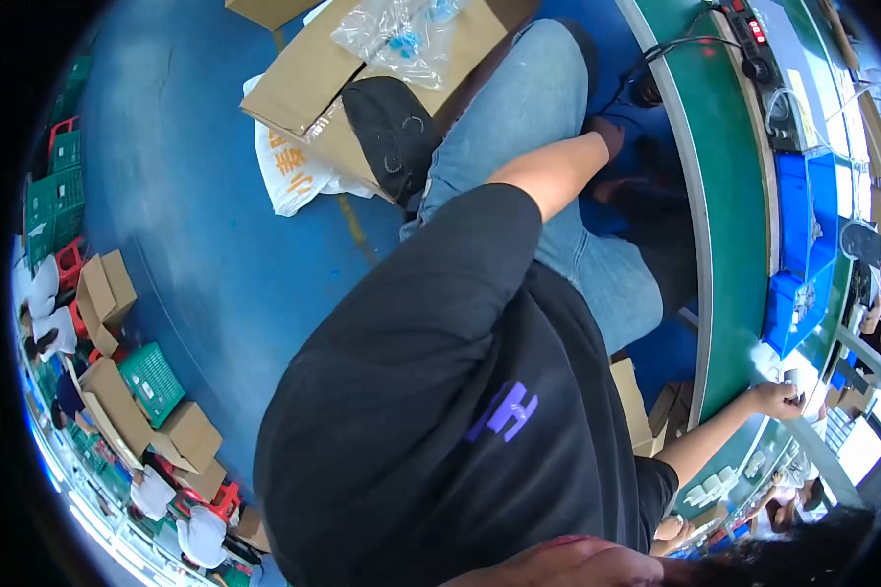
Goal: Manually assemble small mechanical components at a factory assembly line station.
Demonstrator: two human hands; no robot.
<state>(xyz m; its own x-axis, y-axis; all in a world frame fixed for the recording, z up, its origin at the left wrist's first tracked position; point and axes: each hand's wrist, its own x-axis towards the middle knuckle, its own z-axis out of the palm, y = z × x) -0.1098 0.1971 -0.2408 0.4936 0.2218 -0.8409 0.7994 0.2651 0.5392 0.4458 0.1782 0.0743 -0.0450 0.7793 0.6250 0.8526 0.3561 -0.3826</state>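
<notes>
My left arm, in a black sleeve, reaches across my jeans (519, 117). My left hand (607, 139) hangs by my knee in shadow, its fingers too dark to read. My right hand (777, 400) is at the green workbench (734, 323), its fingers closed on a small, whitish-grey thing that I cannot make out. Just beyond that hand stands a blue bin (798, 305) with small parts in it. Several white pieces (712, 486) lie on the bench nearer my body.
Another blue bin (808, 210) and a black power unit (759, 68) with cables line the bench. Beside my legs are a cardboard box (303, 83), a clear plastic bag (401, 39) and a black bag (392, 137). Co-workers sit far left near green crates (152, 382).
</notes>
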